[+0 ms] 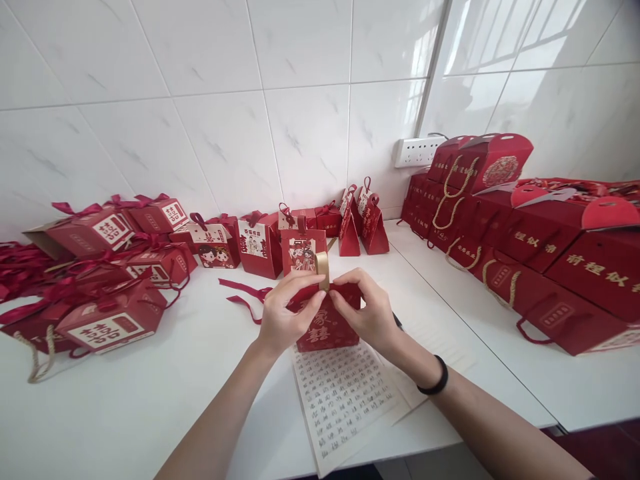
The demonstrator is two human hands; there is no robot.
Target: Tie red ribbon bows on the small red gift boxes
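Near the middle of the frame, a red box (327,330) with gold characters stands upright on the white counter (200,380), at the upper end of a handwritten sheet (345,403). A gold strip (323,265) rises in a curve from its top edge.

The left hand (290,310) is narrow, thumb and forefinger pinched at the foot of the gold strip. The right hand (367,310) is narrow too, its thumb and forefinger closed on the top edge of the red box just beside the strip; the exact contact is too small to make out. A black band (437,377) circles the right wrist.

Left of the hands, a dark red ribbon (240,287) lies loose. Behind the box, a row of small printed boxes (259,257) stands near the tiled wall (215,60), with two wedge-shaped boxes (373,227) at its right end. Red boxes with ribbon bows (115,327) crowd the left of the frame. Larger boxes with gold lettering (530,243) are stacked at the right, below and beside a white power strip (417,152).
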